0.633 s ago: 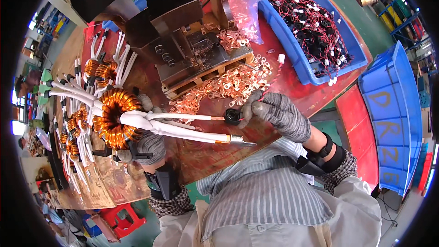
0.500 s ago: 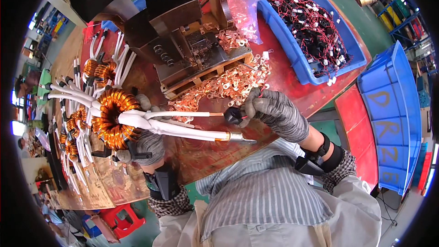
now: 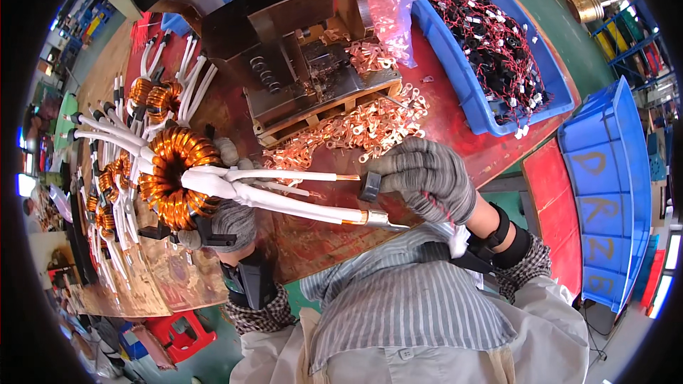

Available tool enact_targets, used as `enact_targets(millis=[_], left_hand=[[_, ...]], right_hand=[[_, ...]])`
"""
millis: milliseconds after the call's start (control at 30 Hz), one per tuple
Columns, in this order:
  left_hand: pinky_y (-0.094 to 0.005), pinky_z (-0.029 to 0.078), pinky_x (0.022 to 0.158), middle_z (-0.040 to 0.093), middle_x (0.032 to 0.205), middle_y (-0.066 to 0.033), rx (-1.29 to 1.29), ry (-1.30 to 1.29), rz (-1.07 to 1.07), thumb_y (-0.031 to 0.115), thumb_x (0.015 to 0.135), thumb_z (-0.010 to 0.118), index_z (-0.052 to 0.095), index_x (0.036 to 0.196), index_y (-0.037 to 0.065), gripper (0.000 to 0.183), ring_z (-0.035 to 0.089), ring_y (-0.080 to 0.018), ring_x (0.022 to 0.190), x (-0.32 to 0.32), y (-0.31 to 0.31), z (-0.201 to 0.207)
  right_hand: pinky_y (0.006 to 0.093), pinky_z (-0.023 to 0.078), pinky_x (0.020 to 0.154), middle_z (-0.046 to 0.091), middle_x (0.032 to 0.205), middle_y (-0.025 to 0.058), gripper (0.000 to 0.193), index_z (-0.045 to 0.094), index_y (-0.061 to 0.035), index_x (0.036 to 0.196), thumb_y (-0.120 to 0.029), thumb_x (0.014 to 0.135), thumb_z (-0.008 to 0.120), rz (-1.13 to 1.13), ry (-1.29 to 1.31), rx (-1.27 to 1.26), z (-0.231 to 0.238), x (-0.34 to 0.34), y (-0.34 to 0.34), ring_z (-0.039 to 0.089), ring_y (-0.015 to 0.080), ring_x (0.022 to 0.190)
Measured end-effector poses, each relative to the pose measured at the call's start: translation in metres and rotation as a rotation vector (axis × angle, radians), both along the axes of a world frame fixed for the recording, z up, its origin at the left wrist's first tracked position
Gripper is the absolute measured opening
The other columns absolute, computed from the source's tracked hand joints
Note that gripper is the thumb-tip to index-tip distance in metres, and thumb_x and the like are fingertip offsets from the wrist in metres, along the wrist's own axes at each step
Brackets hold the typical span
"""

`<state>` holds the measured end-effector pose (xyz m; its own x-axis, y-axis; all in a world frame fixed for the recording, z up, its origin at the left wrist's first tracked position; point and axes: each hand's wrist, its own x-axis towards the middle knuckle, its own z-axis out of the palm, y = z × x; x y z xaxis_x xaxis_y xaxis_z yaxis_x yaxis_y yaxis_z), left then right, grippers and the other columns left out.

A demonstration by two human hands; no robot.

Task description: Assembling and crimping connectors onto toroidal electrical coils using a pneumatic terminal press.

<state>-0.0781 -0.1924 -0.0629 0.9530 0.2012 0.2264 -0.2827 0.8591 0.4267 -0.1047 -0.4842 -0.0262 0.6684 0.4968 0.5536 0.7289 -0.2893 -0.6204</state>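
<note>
My left hand (image 3: 235,225), in a grey knit glove, is closed around a toroidal coil (image 3: 174,178) wound with copper-coloured wire, mostly from behind and below it. White-sleeved leads (image 3: 299,203) run from the coil to the right; one is tipped with a silver cable lug (image 3: 383,220), another ends in bare copper. My gloved right hand (image 3: 427,174) pinches a small black ring (image 3: 370,186) just beyond that copper end, apart from it. Thin red wire and a white connector (image 3: 459,242) trail below this hand. Part of the ring is hidden by the fingers.
Loose copper lugs (image 3: 348,131) lie heaped before a dark metal press (image 3: 299,78). Several similar coils (image 3: 153,99) rest at the left. A blue tray (image 3: 484,128) of black rings with red wires stands at the back right, beside a large blue crate (image 3: 605,192).
My right hand has turned, so the black ring now faces the bare lead end edge-on. The white connector has swung down below my wrist. The coil stays in my left hand.
</note>
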Motion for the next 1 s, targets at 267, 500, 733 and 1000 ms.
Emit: enact_targets(millis=[267,500,733,1000], left_hand=[[-0.0335,0.037,0.076,0.047,0.102,-0.0137,0.109,-0.021,-0.017,0.037,0.083,0.045,0.03,0.125,0.003,0.056,0.043,-0.0204,0.086,0.001,-0.008,-0.01],[-0.0363,0.034,0.09,0.044,0.111,-0.0139,0.104,-0.336,-0.324,0.035,0.083,0.046,0.028,0.127,0.004,0.057,0.042,-0.0208,0.101,-0.006,0.0,-0.016],[-0.0355,0.038,0.082,0.045,0.104,-0.0135,0.11,-0.298,-0.331,0.04,0.081,0.048,0.029,0.125,0.003,0.06,0.043,-0.0214,0.092,-0.005,-0.002,-0.015],[-0.0346,0.041,0.073,0.045,0.097,-0.013,0.128,-0.289,-0.332,0.045,0.079,0.05,0.03,0.122,0.003,0.064,0.045,-0.0221,0.083,-0.005,-0.003,-0.014]], right_hand=[[0.0313,0.049,0.066,0.057,0.111,0.0025,0.029,0.059,-0.0127,0.097,-0.015,0.069,0.054,-0.103,-0.318,-0.337,0.002,-0.002,-0.003,0.058,0.0209,0.087],[0.0285,0.048,0.061,0.056,0.113,-0.001,0.032,0.058,-0.0145,0.103,-0.018,0.071,0.056,-0.103,-0.379,-0.393,0.013,0.001,0.001,0.058,0.0162,0.087],[0.0293,0.047,0.066,0.054,0.116,0.0005,0.031,0.057,-0.0144,0.103,-0.017,0.072,0.053,-0.096,-0.424,-0.444,0.008,0.004,-0.007,0.057,0.0185,0.091],[0.0295,0.047,0.07,0.052,0.119,0.0022,0.034,0.056,-0.0129,0.106,-0.017,0.072,0.053,-0.09,-0.424,-0.47,0.015,0.005,-0.008,0.055,0.0196,0.098]])
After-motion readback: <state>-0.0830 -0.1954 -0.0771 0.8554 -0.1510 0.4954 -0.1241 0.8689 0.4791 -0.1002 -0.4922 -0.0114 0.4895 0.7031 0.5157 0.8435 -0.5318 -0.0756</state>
